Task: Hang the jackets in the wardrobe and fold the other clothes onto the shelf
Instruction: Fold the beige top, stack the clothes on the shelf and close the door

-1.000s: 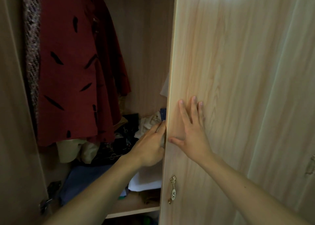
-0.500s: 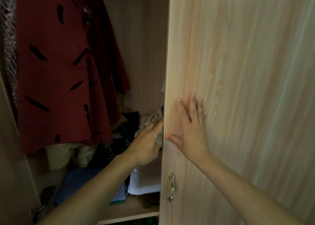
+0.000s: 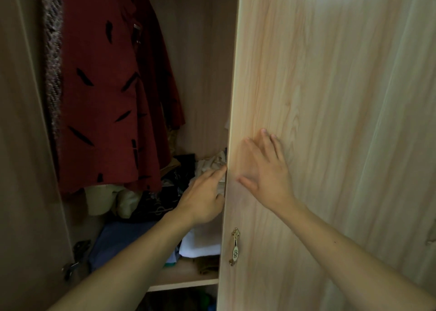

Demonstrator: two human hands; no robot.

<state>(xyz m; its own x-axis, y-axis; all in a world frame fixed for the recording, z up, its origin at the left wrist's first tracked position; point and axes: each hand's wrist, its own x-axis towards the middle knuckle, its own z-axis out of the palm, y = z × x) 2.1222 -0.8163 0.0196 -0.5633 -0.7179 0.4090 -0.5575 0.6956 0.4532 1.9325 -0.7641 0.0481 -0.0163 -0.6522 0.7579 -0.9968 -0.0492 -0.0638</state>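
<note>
A wardrobe (image 3: 203, 51) is seen part open, its right door (image 3: 330, 122) drawn across most of the frame. The right hand (image 3: 266, 174) is laid flat against the door's outer face near its left edge, fingers straight and spread, nothing held. The left hand (image 3: 203, 200) is placed at the same edge from inside, index finger extended along it; the other fingers are hidden, so whether the edge is gripped cannot be told. A red jacket (image 3: 106, 98) with black marks is hung at the upper left, beside a dark knitted garment (image 3: 53, 63). A loose heap of clothes (image 3: 160, 200) is spread over the shelf (image 3: 184, 280), reaching its front edge. A brass handle (image 3: 235, 247) is fixed low on the door, below the right hand.
</note>
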